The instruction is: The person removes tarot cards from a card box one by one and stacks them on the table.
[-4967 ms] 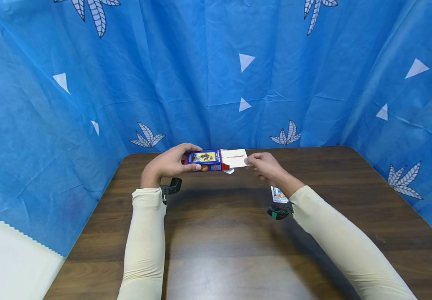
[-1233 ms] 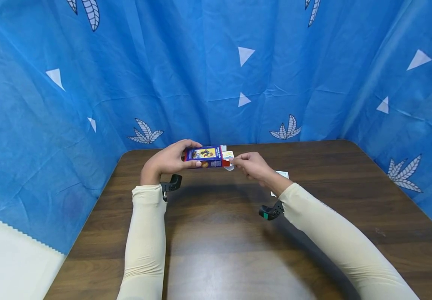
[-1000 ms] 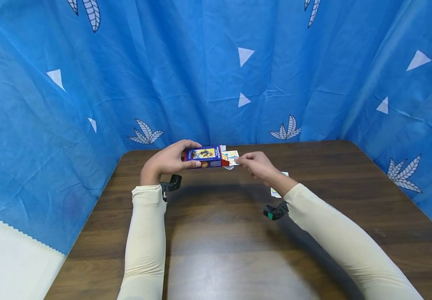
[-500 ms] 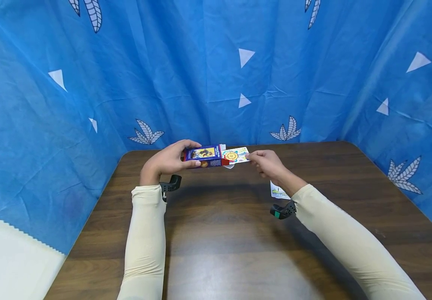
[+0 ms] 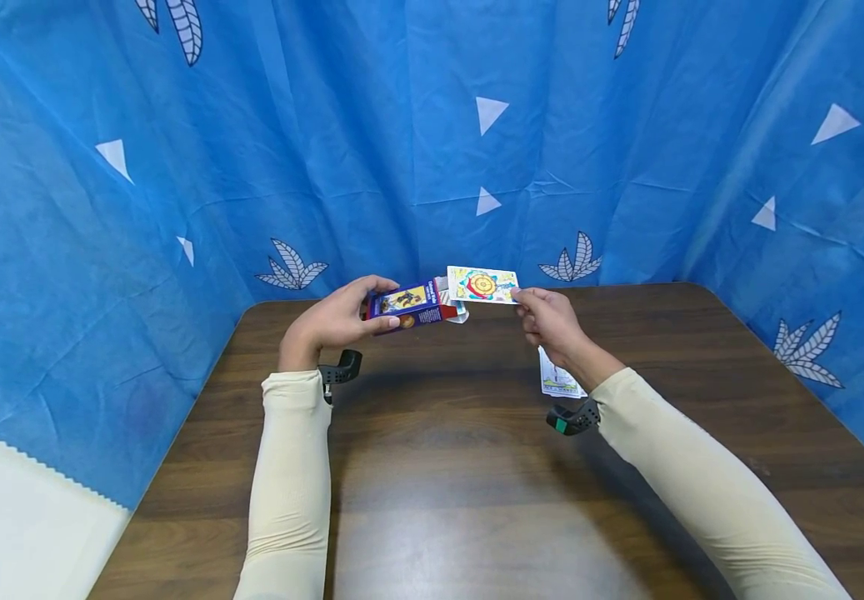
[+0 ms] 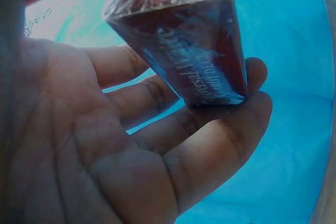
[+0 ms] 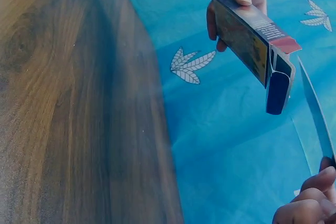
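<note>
My left hand (image 5: 334,318) grips a blue and red tarot card box (image 5: 409,307) between thumb and fingers, above the far part of the table. Its end flaps stand open toward the right. In the left wrist view the fingers curl beneath the other, red end of the box (image 6: 194,56). Pinched by its right end in my right hand (image 5: 555,323) is a tarot card (image 5: 482,285) with a yellow and red wheel picture, just clear of the box's mouth. In the right wrist view this card (image 7: 316,106) appears edge-on beside the open box (image 7: 252,35).
On the brown wooden table (image 5: 432,483), a few cards (image 5: 557,379) lie in a small pile below my right wrist, partly hidden by it. A blue curtain (image 5: 446,150) with leaf and triangle prints hangs behind the table's far edge.
The right hand has drawn the wheel card rightward out of the box and lifted it. The left hand has tilted the box's open end slightly upward. Five seconds ago a white card was between them.
</note>
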A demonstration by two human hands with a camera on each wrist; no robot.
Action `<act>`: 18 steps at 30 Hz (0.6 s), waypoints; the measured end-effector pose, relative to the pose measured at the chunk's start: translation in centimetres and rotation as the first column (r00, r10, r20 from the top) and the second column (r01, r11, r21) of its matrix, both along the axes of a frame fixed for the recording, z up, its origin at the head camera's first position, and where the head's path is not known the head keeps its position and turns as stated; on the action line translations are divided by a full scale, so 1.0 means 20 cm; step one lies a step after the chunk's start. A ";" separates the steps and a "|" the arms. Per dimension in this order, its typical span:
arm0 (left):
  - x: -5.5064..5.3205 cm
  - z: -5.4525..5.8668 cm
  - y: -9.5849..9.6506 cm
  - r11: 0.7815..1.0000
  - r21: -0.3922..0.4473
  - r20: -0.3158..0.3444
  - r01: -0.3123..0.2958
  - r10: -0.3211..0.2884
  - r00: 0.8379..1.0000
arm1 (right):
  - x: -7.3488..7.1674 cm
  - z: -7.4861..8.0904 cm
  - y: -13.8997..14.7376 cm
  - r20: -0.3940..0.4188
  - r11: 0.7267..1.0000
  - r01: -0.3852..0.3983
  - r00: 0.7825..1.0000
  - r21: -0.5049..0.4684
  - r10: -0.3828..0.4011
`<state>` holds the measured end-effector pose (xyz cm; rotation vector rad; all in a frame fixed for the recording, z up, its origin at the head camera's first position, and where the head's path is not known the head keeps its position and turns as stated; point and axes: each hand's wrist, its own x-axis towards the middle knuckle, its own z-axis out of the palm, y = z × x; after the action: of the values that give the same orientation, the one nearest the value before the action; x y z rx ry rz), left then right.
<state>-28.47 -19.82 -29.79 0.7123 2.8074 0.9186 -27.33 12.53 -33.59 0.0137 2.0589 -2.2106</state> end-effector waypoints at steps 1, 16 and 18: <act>0.00 0.00 0.00 1.000 0.000 0.001 -0.001 0.001 1.000 | 0.00 0.00 0.01 -0.005 1.000 0.004 1.000 -0.002 -0.004; 0.00 -0.01 0.00 1.000 -0.023 0.043 0.014 -0.013 0.999 | -0.04 -0.10 0.26 -0.151 0.896 0.220 0.973 0.385 -0.174; 0.00 -0.01 0.00 1.000 -0.028 0.046 0.013 -0.012 0.999 | -0.05 -0.13 0.31 -0.200 0.851 0.256 0.963 0.458 -0.182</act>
<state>-28.37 -19.82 -29.93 0.6948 2.7671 0.8797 -28.42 18.67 -36.14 0.1398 2.7692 -1.7829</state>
